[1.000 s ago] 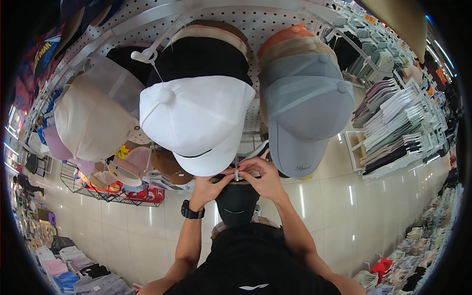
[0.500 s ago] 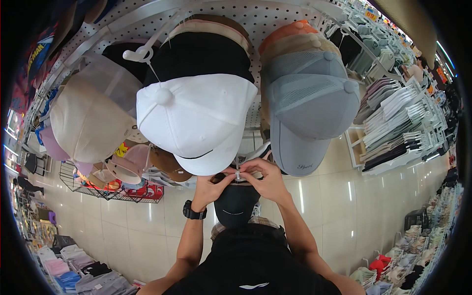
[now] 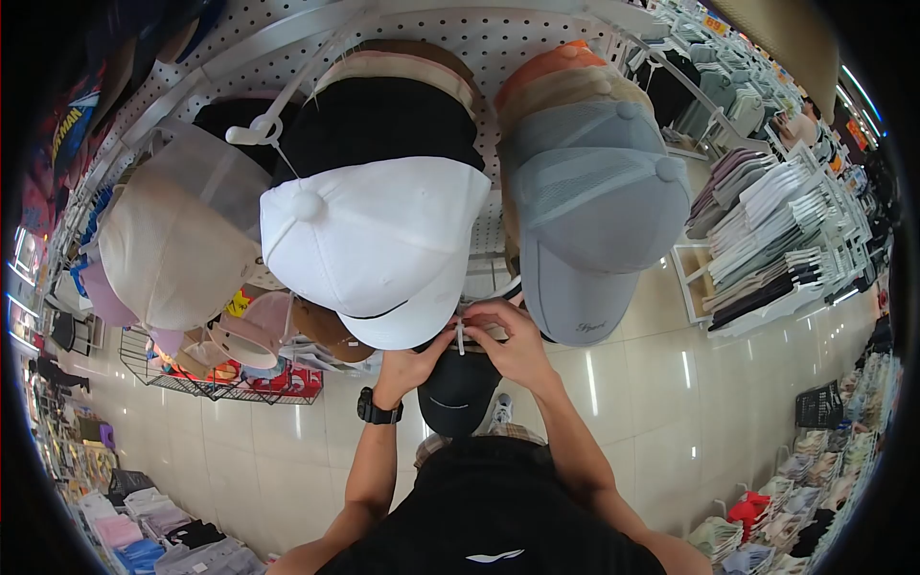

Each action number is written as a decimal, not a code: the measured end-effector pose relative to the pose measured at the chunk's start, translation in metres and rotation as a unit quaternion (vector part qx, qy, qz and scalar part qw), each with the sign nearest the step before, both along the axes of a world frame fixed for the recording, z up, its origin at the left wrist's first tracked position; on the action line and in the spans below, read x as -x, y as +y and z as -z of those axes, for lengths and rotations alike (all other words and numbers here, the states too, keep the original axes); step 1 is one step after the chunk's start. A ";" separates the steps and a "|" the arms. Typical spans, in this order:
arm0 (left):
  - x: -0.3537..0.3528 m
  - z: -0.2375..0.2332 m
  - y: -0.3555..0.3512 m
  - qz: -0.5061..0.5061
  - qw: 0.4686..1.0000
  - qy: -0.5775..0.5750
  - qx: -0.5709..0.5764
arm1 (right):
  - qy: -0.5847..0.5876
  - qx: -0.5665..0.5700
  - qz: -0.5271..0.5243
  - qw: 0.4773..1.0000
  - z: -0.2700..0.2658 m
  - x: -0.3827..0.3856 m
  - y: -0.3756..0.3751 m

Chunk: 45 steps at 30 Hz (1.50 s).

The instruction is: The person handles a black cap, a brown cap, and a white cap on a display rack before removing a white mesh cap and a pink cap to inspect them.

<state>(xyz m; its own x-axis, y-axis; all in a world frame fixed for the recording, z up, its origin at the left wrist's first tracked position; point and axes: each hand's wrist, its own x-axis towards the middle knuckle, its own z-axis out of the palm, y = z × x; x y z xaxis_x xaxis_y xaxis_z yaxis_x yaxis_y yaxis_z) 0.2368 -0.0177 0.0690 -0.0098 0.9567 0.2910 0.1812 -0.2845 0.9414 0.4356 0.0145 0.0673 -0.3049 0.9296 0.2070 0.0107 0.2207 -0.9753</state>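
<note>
Head cam view, so everything's fisheye. Compared with half a second back, not much has changed: both hands and the black cap (image 3: pixel 452 393) sit a touch higher and closer to the brim of the white cap (image 3: pixel 383 240), and the whole display has slid a bit in the shot.

The left hand (image 3: pixel 407 364), the one with the black watch (image 3: pixel 377 410), is closed on the black cap's top edge. The right hand (image 3: pixel 513 340) has its fingertips pinched tight on a little white tag (image 3: pixel 460 336) sticking up right where the two hands meet. The cap hangs below the hands, in front of the person's chest, brim pointing down.

Room-wise it's cramped up top. The white cap's brim is just about touching the knuckles, and the grey cap (image 3: pixel 585 220) hangs just beside the right hand. A beige cap (image 3: pixel 172 240) is further off to the left, all of them on the pegboard (image 3: pixel 537 38). Below and to the right it's open tiled floor (image 3: pixel 671 402). A wire basket (image 3: pixel 192 379) sits low on the left and racks of folded clothes (image 3: pixel 767 249) are well apart on the right.
</note>
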 end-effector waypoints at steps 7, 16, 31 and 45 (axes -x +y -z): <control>0.008 0.007 0.004 0.002 0.995 0.104 -0.008 | -0.062 -0.077 -0.017 0.995 -0.014 -0.003 0.006; 0.011 0.007 0.005 0.005 0.992 0.122 0.011 | -0.042 -0.064 -0.025 0.997 -0.010 0.000 0.005; 0.016 0.031 0.044 0.049 0.988 0.134 -0.053 | 0.074 -0.099 -0.118 0.985 0.013 0.004 0.054; 0.038 0.030 0.079 0.036 0.972 0.216 -0.080 | -0.063 -0.149 -0.133 0.978 -0.021 0.002 0.096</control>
<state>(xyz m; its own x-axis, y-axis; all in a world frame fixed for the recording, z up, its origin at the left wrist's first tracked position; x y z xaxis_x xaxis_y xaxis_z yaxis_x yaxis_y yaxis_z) 0.1987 0.0610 0.0385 0.2113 0.8929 0.3975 0.5248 -0.4468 0.7245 0.4333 0.1109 0.0880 -0.5677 0.7182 0.4023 0.0297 0.5063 -0.8619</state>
